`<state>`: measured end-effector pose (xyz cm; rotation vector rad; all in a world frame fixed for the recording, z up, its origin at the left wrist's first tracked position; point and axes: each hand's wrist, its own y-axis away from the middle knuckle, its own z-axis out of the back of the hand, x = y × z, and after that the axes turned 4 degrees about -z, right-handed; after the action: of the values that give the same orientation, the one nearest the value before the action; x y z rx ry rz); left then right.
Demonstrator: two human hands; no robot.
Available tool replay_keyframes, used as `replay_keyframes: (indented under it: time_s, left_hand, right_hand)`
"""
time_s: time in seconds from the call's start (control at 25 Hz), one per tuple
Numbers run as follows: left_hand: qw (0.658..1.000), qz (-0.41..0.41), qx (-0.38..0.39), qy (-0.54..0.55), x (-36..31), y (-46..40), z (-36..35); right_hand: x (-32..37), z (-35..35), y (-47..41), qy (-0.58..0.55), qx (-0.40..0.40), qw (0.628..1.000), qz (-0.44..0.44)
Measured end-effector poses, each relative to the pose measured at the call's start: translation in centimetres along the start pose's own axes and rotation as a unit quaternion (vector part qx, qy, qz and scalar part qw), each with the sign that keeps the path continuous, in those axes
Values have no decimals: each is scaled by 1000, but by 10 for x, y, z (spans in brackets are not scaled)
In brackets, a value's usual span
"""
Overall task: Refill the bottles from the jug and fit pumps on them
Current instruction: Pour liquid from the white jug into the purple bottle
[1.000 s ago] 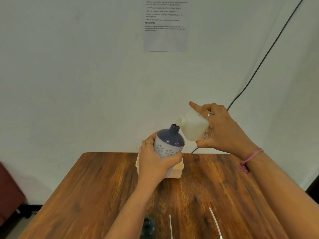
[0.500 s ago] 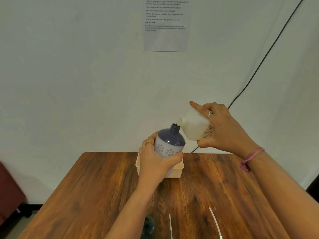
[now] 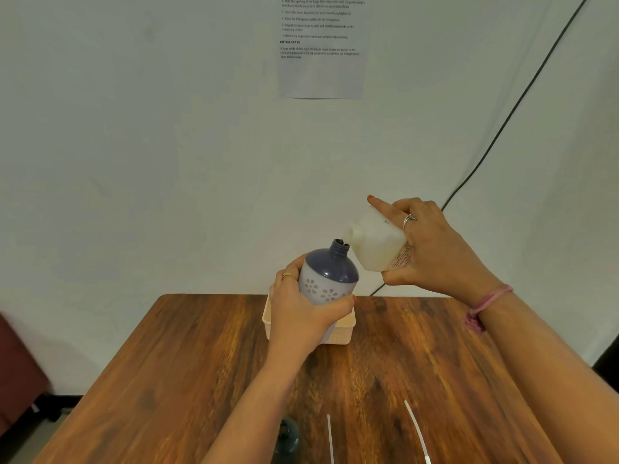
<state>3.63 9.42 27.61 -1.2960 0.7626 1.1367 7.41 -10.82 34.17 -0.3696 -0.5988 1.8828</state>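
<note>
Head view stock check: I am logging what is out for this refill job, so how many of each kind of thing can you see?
Jug: 1
Bottles: 2, the purple-topped bottle and the dark bottle
White pump tubes: 2, left tube and right tube
Basket: 1
Total: 6

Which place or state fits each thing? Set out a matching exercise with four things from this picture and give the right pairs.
Things:
1. jug
2. bottle
3. basket
4. thin white tubes

Places or states:
A. lying on the near part of the table
B. tilted, spout over an open neck, held in the right hand
C. standing at the far edge of the table, behind a hand
D. held in the left hand, cap off

Pairs: 1-B, 2-D, 3-C, 4-A
</note>
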Motion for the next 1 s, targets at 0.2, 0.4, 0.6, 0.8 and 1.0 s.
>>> replay_keyframes:
  time_s: [0.2,0.4,0.6,0.8,1.0]
  left_hand:
    - [1000,-1,-1,-3,0,0,-1]
    - [1000,-5,-1,-4,1,0,-1]
    - [1000,-4,-4,-4,2,1,0]
    - [1000,-4,-4,0,2,0,0]
    - [1000,-3,-4,6,0,1,-2]
  right_hand:
    - [0,-1,1,3,0,1000,2]
    - [-1,-1,0,7,0,1000,3]
    - [-1,0,0,10,2,1000,2]
    - [-1,2,0,12,5,1000,2]
    - [-1,3,1,14,7,1000,-1]
